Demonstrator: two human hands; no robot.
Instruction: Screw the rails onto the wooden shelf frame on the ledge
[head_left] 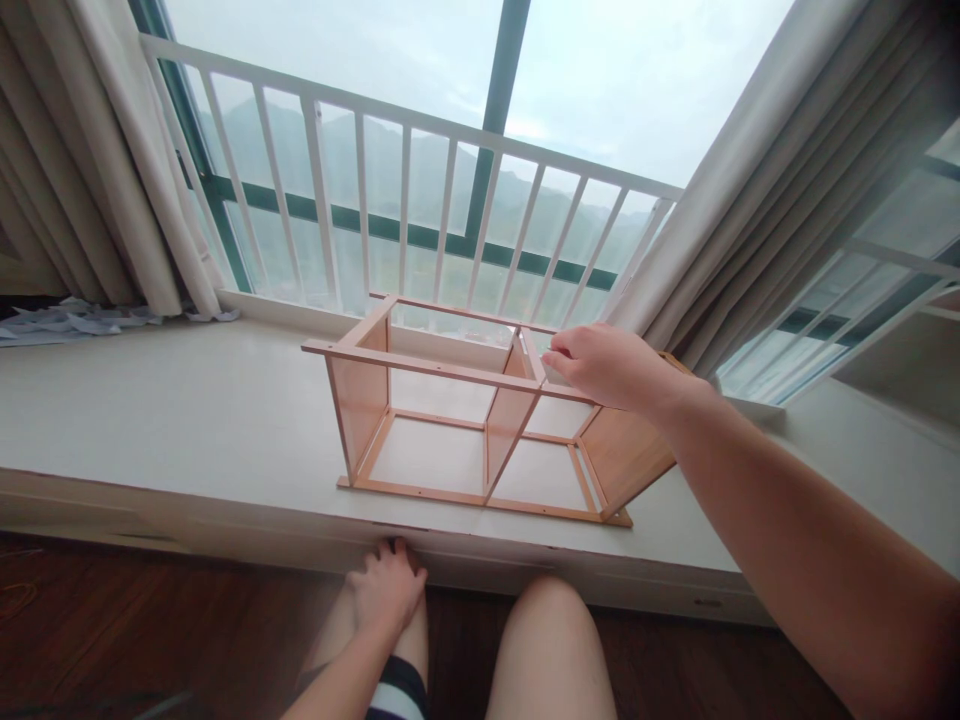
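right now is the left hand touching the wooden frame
No, the left hand rests on the knee below the ledge, while only the right hand touches the wooden frame.

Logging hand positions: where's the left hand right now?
In the head view, the left hand sits low, left of centre, resting on the person's left knee against the front edge of the window ledge, below the wooden frame.

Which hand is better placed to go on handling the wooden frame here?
Right, probably. The right hand already rests on the wooden frame at its top rail, by the middle divider. The left hand is down at the ledge edge, off the frame.
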